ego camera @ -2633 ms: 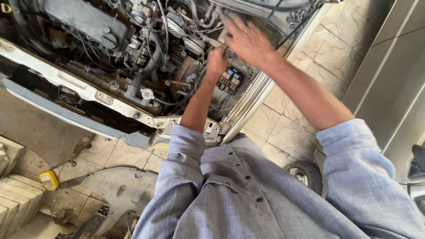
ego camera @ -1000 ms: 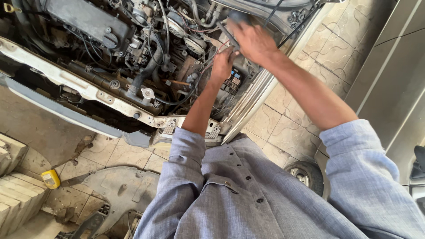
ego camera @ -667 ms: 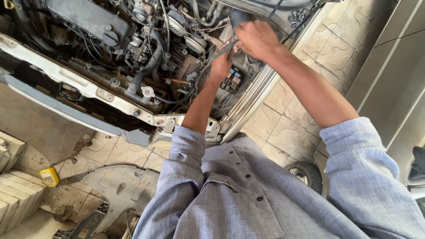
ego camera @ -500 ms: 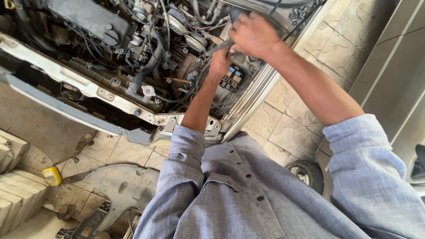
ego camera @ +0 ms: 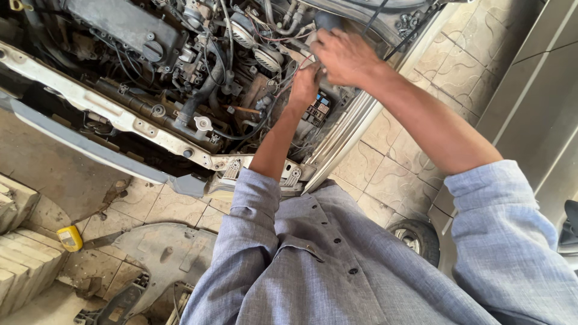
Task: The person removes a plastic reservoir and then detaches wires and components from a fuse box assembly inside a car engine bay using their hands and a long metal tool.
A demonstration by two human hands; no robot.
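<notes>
Right hand (ego camera: 344, 57): my grip is closed around a dark hose (ego camera: 327, 21) at the back of the engine bay.
Left hand (ego camera: 304, 87): just below, fingers curled, whether it holds something I cannot tell.
Fuse box (ego camera: 317, 110): touching the left hand.
Engine (ego camera: 180, 54): left of both hands.

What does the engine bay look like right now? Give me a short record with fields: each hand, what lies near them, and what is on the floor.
left hand: reaching down among the wiring, just above the open fuse box
right hand: curled over a dark part at the rear of the engine bay; grip hidden
near hands: black hoses, round white cap
front: pale crossmember, bumper off
floor: yellow container, grey plastic undertray, wheel
</notes>
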